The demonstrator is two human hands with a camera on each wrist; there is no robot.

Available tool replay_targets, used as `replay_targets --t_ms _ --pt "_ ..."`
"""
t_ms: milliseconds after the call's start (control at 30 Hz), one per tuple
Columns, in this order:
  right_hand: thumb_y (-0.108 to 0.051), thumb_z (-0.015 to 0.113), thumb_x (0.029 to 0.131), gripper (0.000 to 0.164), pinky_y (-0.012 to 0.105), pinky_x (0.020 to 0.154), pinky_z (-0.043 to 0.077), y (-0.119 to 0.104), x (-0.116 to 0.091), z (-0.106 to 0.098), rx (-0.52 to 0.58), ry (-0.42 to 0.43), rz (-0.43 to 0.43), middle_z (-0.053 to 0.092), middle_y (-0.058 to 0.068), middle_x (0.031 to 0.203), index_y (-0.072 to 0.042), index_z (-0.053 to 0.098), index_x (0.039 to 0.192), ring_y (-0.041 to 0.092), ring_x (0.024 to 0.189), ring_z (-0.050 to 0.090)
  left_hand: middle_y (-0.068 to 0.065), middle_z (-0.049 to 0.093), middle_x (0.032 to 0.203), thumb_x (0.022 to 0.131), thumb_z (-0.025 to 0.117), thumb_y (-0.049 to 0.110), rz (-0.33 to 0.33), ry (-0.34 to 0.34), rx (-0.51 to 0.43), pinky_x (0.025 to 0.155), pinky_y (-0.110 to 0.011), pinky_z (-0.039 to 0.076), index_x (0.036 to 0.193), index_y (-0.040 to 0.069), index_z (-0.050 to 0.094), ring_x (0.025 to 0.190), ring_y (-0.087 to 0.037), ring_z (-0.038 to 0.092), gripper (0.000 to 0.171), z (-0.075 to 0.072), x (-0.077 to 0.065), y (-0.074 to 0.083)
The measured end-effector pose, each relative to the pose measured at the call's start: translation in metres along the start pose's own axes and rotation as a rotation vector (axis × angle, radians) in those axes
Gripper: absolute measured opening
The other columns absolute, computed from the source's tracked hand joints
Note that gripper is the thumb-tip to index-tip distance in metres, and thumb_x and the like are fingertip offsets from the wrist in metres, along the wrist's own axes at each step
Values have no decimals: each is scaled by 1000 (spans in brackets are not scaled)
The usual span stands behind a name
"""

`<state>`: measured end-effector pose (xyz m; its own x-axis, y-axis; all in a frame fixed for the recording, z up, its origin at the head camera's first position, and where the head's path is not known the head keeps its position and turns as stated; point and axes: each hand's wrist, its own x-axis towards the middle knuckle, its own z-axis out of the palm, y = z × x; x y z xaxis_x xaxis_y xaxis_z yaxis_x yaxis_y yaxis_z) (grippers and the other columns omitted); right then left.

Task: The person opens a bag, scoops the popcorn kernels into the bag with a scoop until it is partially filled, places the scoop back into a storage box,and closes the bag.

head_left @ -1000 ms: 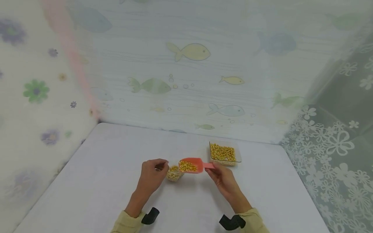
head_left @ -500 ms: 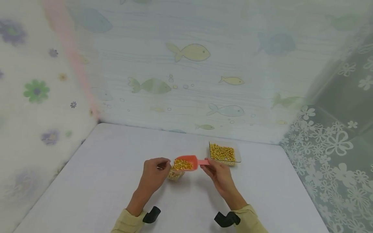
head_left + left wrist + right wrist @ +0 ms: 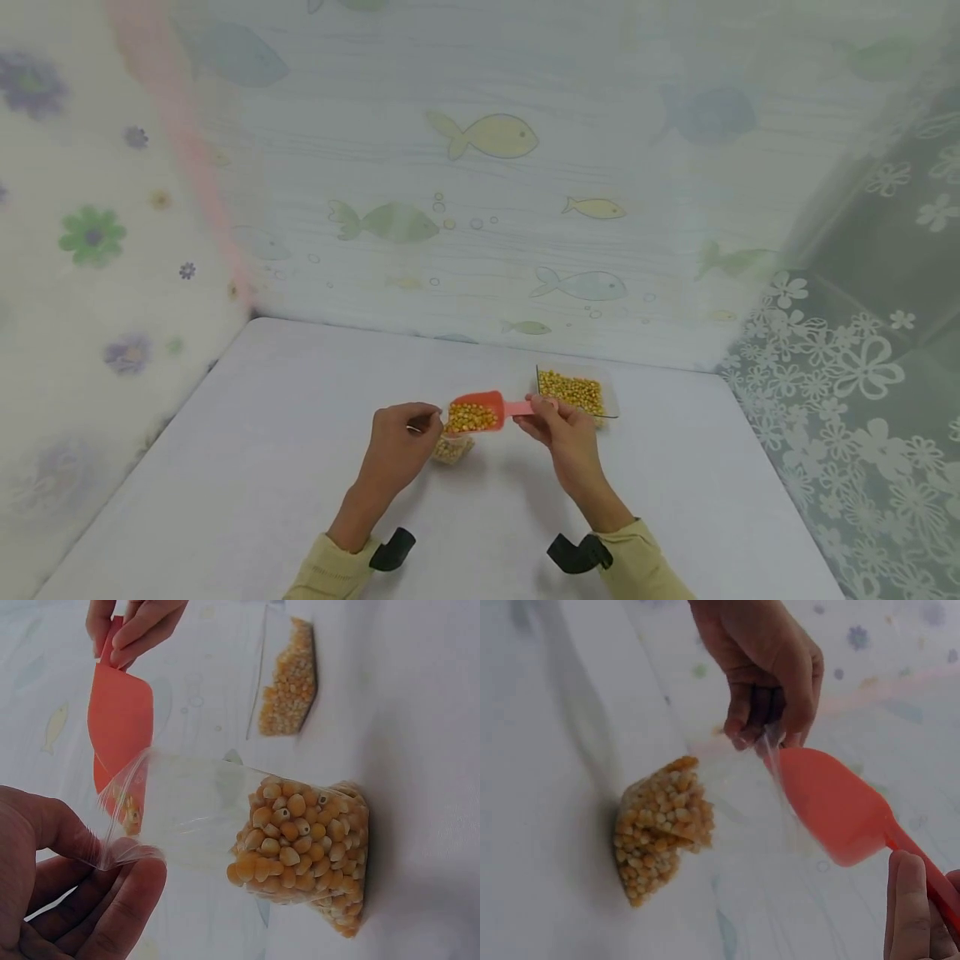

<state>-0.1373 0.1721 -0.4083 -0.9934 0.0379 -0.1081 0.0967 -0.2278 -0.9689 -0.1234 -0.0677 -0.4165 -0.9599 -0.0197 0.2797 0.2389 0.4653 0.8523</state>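
A clear plastic bag point(image 3: 191, 802), its lower part filled with corn kernels point(image 3: 300, 840), stands on the table. My left hand point(image 3: 401, 437) pinches the bag's top edge between thumb and fingers. My right hand point(image 3: 566, 437) grips the handle of a red scoop point(image 3: 491, 400) heaped with yellow kernels. The scoop's front lip overlaps the bag's mouth close to my left fingertips, as the left wrist view shows. From the right wrist the underside of the scoop shows, tilted over the bag's opening.
Behind my right hand a clear rectangular container point(image 3: 611, 404) of corn kernels stands on the white table point(image 3: 300, 400). Patterned curtains with fish and flowers rise along the table's back and sides.
My right hand has carried the loaded scoop left and slightly up, from beside the bag to over its mouth. The left hand keeps its pinch on the bag with hardly any shift.
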Motion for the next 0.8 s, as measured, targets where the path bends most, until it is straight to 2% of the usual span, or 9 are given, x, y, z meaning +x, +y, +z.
replay_targets --t_ms 200,400,567,800 --pt "-12 64 101 28 32 83 60 -8 1 3 -77 -8 -56 74 17 104 12 66 115 20 88 76 -3 72 85 93 67 4 7 -2 3 66 -22 56 98 1 77 77 -12 65 12 0 1 1" --pt "-7 65 99 28 32 80 60 -16 1 7 -136 -32 -117 74 20 107 14 66 118 19 86 76 -4 72 85 92 68 3 7 3 11 66 -21 56 99 0 77 77 -13 64 12 0 3 1" --pt "-7 65 98 25 32 78 61 -23 -1 12 -208 -54 -171 74 22 106 10 69 117 18 85 77 -5 72 86 91 69 2 12 4 22 67 -21 56 98 0 77 77 -14 64 11 -1 3 3" --pt "-1 64 98 21 31 76 61 -31 -7 17 -266 -114 -290 73 28 106 11 70 114 17 84 77 -7 73 85 90 68 -1 33 9 20 67 -21 56 97 0 77 76 -14 65 11 -2 2 3"
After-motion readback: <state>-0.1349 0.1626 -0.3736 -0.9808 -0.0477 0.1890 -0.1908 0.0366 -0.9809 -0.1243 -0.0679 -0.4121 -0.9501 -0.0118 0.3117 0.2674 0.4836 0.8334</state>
